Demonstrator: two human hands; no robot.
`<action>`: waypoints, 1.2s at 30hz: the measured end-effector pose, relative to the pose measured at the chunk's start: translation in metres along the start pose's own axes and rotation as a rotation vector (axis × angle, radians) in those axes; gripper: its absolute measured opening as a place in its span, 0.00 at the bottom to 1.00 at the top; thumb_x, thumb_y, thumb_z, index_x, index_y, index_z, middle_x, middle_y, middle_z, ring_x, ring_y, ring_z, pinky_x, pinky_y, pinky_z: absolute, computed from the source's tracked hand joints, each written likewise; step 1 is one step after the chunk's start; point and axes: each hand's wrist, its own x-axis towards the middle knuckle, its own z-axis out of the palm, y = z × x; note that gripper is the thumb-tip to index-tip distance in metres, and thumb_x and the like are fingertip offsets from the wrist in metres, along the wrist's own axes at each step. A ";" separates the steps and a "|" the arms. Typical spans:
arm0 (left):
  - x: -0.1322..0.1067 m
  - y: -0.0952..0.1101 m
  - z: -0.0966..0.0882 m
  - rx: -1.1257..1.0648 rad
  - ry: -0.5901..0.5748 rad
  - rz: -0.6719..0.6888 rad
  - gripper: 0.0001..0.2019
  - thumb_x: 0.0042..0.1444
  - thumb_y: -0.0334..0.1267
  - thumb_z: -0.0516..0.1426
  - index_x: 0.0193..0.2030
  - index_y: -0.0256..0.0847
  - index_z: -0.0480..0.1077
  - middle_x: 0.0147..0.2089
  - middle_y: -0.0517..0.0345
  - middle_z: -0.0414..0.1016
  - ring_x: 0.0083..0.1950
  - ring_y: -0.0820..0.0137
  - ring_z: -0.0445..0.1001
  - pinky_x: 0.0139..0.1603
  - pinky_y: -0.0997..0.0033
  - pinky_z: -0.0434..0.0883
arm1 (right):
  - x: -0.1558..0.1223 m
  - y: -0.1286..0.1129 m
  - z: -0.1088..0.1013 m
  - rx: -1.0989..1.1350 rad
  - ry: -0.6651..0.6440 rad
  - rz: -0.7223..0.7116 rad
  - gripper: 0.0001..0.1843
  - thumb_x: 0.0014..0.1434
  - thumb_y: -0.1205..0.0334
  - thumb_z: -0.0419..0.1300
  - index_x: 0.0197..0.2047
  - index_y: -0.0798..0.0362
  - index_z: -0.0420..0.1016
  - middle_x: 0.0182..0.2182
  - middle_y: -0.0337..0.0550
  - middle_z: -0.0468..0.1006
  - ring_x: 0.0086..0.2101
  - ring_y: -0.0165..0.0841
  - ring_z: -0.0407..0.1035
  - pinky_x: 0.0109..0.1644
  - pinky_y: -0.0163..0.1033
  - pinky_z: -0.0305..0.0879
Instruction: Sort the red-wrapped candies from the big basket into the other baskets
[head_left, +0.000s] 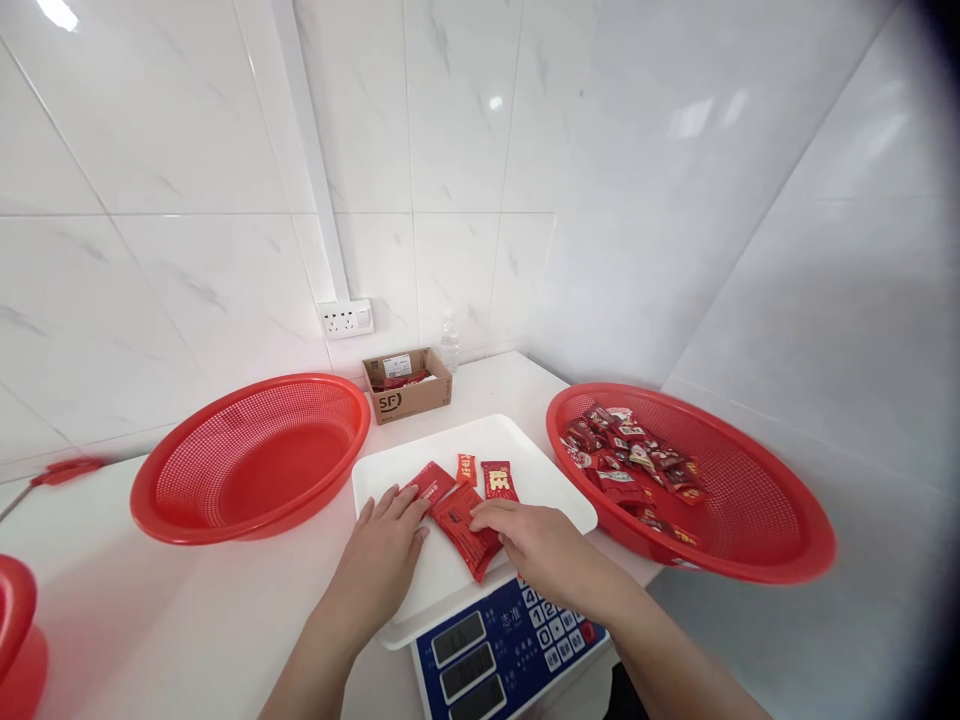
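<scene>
A white tray [487,440] sits on a blue electronic scale [510,640]. Several red snack packets [469,500] lie on the tray. My left hand [386,555] rests flat on the tray's left side, fingers spread, fingertips touching one red packet [430,482]. My right hand [544,550] lies palm down over the stacked red packets [465,530] in the tray's middle, fingers pressed on them. Two small packets [487,475] lie just beyond both hands.
An empty red mesh basket [247,460] stands at the left. A second red basket [750,520] at the right holds several wrapped candies [630,455]. A small cardboard box [409,385] and a plastic bottle [450,345] stand by the wall. Another red rim [15,610] shows at far left.
</scene>
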 end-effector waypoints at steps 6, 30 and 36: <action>0.001 0.001 0.001 -0.052 0.048 0.014 0.21 0.63 0.35 0.44 0.62 0.39 0.60 0.67 0.49 0.55 0.67 0.60 0.54 0.64 0.54 0.57 | -0.002 -0.002 -0.001 0.019 -0.013 -0.002 0.24 0.55 0.75 0.47 0.49 0.48 0.73 0.51 0.40 0.74 0.49 0.35 0.69 0.52 0.40 0.63; -0.012 0.012 -0.002 -0.216 -0.035 0.326 0.16 0.61 0.43 0.51 0.56 0.54 0.66 0.65 0.58 0.61 0.68 0.58 0.52 0.65 0.46 0.53 | 0.002 -0.009 -0.004 0.001 -0.016 0.068 0.17 0.61 0.67 0.47 0.43 0.49 0.77 0.46 0.41 0.77 0.43 0.35 0.71 0.46 0.39 0.65; -0.012 0.012 -0.002 -0.214 -0.026 0.323 0.16 0.61 0.43 0.52 0.56 0.55 0.66 0.64 0.59 0.62 0.67 0.58 0.53 0.66 0.46 0.52 | 0.002 -0.009 -0.004 -0.006 -0.021 0.054 0.18 0.61 0.67 0.47 0.44 0.49 0.76 0.46 0.41 0.76 0.43 0.35 0.71 0.46 0.40 0.65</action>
